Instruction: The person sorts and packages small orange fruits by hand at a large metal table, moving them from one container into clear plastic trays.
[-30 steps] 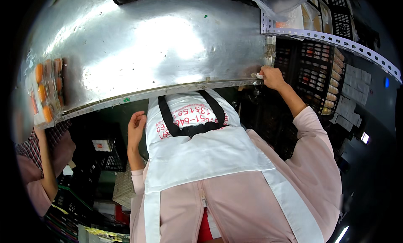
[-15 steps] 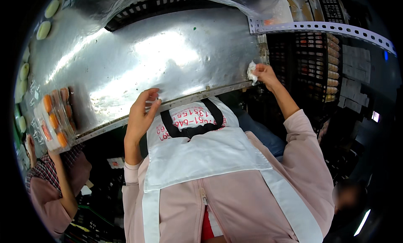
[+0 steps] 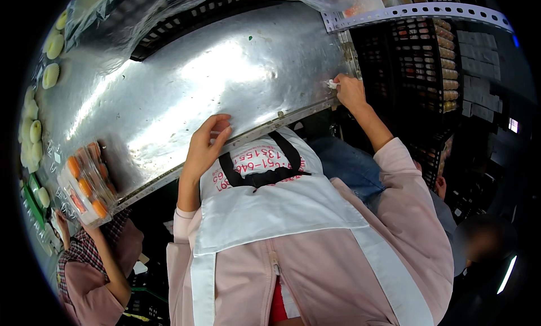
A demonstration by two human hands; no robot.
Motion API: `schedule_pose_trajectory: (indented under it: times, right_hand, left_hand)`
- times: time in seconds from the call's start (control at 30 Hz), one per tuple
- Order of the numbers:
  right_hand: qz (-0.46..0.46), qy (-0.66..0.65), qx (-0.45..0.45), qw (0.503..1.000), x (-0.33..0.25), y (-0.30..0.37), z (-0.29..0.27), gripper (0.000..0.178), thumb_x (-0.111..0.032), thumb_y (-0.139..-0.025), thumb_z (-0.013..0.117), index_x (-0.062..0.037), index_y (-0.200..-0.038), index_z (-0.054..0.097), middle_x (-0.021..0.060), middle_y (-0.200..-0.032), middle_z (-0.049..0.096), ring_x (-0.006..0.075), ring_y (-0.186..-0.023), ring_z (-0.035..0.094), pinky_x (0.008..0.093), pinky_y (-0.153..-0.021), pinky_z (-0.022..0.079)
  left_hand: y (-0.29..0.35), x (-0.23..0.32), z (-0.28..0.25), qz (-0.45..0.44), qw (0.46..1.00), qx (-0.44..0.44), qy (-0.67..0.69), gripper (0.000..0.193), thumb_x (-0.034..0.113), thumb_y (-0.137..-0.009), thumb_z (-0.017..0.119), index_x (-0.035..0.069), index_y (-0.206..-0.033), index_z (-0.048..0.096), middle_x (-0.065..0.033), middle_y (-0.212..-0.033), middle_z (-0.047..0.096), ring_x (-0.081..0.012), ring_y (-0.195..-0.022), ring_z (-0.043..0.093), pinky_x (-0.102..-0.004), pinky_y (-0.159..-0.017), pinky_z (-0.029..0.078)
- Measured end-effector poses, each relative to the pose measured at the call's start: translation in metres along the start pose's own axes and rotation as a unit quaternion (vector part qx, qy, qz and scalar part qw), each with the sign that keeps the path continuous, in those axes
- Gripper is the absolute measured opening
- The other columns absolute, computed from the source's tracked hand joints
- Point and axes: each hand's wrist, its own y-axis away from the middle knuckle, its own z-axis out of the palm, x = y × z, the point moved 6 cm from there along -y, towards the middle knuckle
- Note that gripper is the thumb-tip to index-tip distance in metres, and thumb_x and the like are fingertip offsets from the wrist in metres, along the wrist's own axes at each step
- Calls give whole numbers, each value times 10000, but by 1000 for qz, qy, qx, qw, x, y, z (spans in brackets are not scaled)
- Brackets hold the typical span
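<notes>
A shiny metal tabletop (image 3: 186,95) spreads out in front of me, with small dark specks and a green bit on it. Close to its right end, my right hand (image 3: 350,92) pinches a crumpled white tissue (image 3: 331,84) down at the surface. The tissue shows only in part beyond my fingertips. My left hand (image 3: 207,143) rests by the front edge of the table, fingers loosely bent, thumb apart from them, and nothing visible in it.
Packs of orange food (image 3: 84,188) sit at the table's left end beside another person's hands (image 3: 93,231). Pale green-white produce (image 3: 52,75) lines the far left. A black crate (image 3: 169,30) under clear plastic stands at the back; stacked black crates (image 3: 417,67) fill the right.
My right hand has moved slightly up and left with the tissue, which now shows less. My left hand stays by the front edge. The whole view has shifted a little.
</notes>
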Motion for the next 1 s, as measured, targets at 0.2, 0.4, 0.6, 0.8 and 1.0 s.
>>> schedule_pose_trajectory:
  times: [0.2, 0.4, 0.6, 0.8, 1.0]
  right_hand:
    - [4, -35, -8, 999, -33, 9, 7, 123, -72, -664, 585, -57, -784, 604, 141, -785, 609, 315, -754, 579, 402, -700, 443]
    - [14, -80, 19, 996, -78, 20, 14, 140, -128, -667, 621, -68, -793, 634, 147, -755, 611, 320, -725, 582, 386, -674, 449]
    - [69, -351, -56, 932, -80, 29, 16, 337, -228, -722, 608, -91, -1029, 581, 169, -833, 609, 294, -782, 592, 352, -701, 457]
    - [105, -393, -28, 913, -35, 35, -6, 258, -148, -769, 562, -61, -1011, 580, 130, -818, 621, 209, -735, 600, 292, -671, 461]
    - [153, -574, 51, 803, -13, 55, 9, 189, -73, -797, 538, -8, -968, 583, 103, -790, 621, 127, -701, 598, 229, -632, 465]
  left_hand:
    - [-33, 15, 31, 50, 997, -41, -28, 232, 135, -796, 551, 59, -1014, 523, -115, -889, 583, -210, -783, 580, -282, -666, 470]
    - [-70, 24, 77, 151, 981, -73, -99, 327, 89, -734, 593, 70, -1043, 489, -134, -1005, 505, -286, -845, 560, -354, -711, 470]
    - [-88, 31, 123, 228, 952, -62, -196, 525, 112, -668, 669, 93, -1131, 424, -136, -1043, 448, -299, -807, 563, -351, -690, 475]
    - [-86, 45, 136, 163, 958, -20, -236, 456, 134, -635, 697, 51, -1040, 503, -154, -1011, 470, -316, -843, 543, -363, -711, 463]
    - [-96, 34, 163, 278, 905, -55, -317, 314, 44, -595, 650, 9, -885, 535, -147, -889, 510, -292, -807, 528, -339, -715, 448]
